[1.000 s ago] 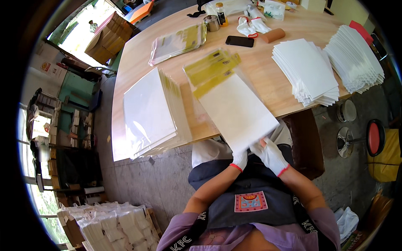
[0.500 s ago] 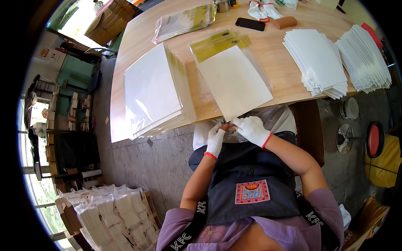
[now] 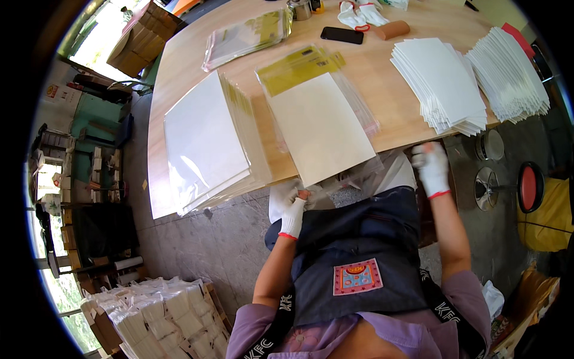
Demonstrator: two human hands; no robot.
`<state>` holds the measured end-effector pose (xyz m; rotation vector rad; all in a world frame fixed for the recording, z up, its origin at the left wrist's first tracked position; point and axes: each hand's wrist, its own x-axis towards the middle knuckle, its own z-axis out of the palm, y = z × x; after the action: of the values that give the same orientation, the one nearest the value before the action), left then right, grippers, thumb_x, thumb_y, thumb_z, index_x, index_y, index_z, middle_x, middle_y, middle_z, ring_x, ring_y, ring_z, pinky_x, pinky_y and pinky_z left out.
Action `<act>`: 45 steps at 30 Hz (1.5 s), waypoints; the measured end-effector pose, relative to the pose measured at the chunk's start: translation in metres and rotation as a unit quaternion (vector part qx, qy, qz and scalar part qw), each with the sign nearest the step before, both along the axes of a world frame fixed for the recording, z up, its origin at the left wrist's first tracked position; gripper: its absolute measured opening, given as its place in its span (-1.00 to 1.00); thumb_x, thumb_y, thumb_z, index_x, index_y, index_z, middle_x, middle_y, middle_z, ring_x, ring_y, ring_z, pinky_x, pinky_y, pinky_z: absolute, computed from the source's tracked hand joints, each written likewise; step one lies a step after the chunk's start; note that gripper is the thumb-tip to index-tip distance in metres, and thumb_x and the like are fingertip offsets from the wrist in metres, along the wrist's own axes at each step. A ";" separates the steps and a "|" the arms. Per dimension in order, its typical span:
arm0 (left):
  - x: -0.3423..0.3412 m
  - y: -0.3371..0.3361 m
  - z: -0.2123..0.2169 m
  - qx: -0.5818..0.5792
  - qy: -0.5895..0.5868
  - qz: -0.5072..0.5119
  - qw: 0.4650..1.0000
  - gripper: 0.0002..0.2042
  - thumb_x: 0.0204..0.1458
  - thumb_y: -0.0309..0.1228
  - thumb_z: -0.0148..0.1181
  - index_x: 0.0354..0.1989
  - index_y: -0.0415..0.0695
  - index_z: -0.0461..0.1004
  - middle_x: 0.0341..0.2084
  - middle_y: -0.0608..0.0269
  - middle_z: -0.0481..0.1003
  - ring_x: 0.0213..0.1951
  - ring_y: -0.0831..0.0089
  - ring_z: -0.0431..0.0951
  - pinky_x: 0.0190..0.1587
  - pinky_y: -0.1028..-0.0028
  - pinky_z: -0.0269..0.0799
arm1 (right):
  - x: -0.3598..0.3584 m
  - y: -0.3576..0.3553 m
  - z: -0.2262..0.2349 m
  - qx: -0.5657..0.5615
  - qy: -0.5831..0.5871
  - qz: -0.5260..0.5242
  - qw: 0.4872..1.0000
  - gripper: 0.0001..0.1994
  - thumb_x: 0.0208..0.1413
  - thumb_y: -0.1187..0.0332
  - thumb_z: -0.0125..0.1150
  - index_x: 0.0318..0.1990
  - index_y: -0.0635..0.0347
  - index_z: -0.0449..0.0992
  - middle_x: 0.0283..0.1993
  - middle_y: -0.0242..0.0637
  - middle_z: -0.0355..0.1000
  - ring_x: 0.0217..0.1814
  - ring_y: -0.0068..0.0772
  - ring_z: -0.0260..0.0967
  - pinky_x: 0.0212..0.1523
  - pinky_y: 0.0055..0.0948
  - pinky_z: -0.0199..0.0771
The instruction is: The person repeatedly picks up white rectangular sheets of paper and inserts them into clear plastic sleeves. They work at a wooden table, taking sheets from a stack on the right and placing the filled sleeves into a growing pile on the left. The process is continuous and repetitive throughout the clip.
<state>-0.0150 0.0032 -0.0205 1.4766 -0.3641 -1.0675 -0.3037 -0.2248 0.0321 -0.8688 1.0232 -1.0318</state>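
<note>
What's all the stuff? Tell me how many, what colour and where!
table: 1, light wood, centre
middle sheet: 1, cream, table's near edge
plastic sleeves: several, clear and olive, showing around middle sheet
sheet stack: 1, white, table's left
sleeve pile: 1, clear and olive, table's far left
fanned card stacks: 2, white, table's right
smartphone: 1, black, beyond middle sheet
cylinder: 1, orange, right of smartphone
spare gloves: count unclear, white and red, beyond smartphone
metal pot: 1, silver, top edge
cardboard stack: 1, brown, upper left
wrapped bundles: many, white, lower left
stool: 1, red and black, right
apron: 1, dark blue, on person
left hand: 1, white glove, below middle sheet
right hand: 1, white glove, right of lap
</note>
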 end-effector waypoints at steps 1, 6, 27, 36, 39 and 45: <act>0.001 0.003 -0.001 -0.009 -0.011 -0.017 1.000 -0.72 0.11 -0.23 0.09 -0.30 -0.27 0.43 -0.50 0.24 0.48 -0.49 0.49 0.50 -0.44 0.54 0.49 | -0.038 -0.016 -0.010 -0.010 0.048 -0.076 0.996 -0.94 0.11 0.43 0.05 -0.33 0.15 0.31 -0.48 -0.37 0.39 -0.66 -0.67 0.20 -0.64 -0.67 0.22; 0.010 0.007 -0.013 0.031 0.044 -0.056 0.997 -0.72 0.11 -0.23 0.09 -0.26 -0.26 0.42 -0.48 0.23 0.47 -0.52 0.49 0.49 -0.48 0.59 0.46 | -0.033 0.011 -0.021 -0.062 0.222 0.187 0.955 -0.99 0.07 0.46 0.08 -0.35 0.13 0.40 -0.55 -0.41 0.35 -0.64 -0.69 0.24 -0.65 -0.66 0.24; 0.009 0.001 0.000 0.026 0.094 -0.011 0.995 -0.82 0.13 -0.38 0.02 -0.25 -0.27 0.36 -0.44 0.06 0.50 -0.46 0.31 0.57 -0.43 0.39 0.55 | 0.106 0.065 0.002 -0.351 0.252 0.374 0.821 -0.90 0.04 0.30 0.13 -0.32 0.07 0.43 -0.49 -0.30 0.47 -0.46 -0.29 0.48 -0.46 -0.36 0.43; 0.010 0.003 -0.007 0.025 0.129 -0.022 0.991 -0.76 0.15 -0.33 -0.04 -0.22 -0.30 0.39 -0.41 0.11 0.51 -0.45 0.32 0.57 -0.36 0.41 0.55 | 0.169 0.099 -0.010 -0.613 0.325 0.405 0.595 -0.88 -0.01 0.18 0.12 -0.34 -0.08 0.42 -0.56 -0.36 0.43 -0.57 -0.27 0.42 -0.60 -0.23 0.38; 0.010 0.007 -0.011 -0.014 0.147 -0.002 0.989 -0.74 0.15 -0.30 -0.03 -0.24 -0.29 0.40 -0.41 0.10 0.52 -0.44 0.33 0.57 -0.35 0.42 0.54 | 0.175 0.098 -0.010 -0.571 0.295 0.430 0.635 -0.87 -0.02 0.22 0.14 -0.31 -0.05 0.46 -0.55 -0.29 0.43 -0.52 -0.26 0.43 -0.55 -0.27 0.39; 0.009 0.006 0.009 0.011 0.085 0.007 0.996 -0.75 0.11 -0.29 0.06 -0.30 -0.27 0.40 -0.41 0.11 0.52 -0.44 0.38 0.56 -0.34 0.42 0.53 | 0.103 0.066 -0.001 0.024 -0.016 0.268 0.963 -0.92 -0.03 0.38 0.16 -0.39 0.15 0.43 -0.49 -0.36 0.40 -0.51 -0.50 0.38 -0.52 -0.52 0.38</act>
<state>-0.0063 0.0088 -0.0115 1.3937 -0.2220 -1.1793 -0.2003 -0.1588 0.0307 -1.0136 0.7213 -0.5566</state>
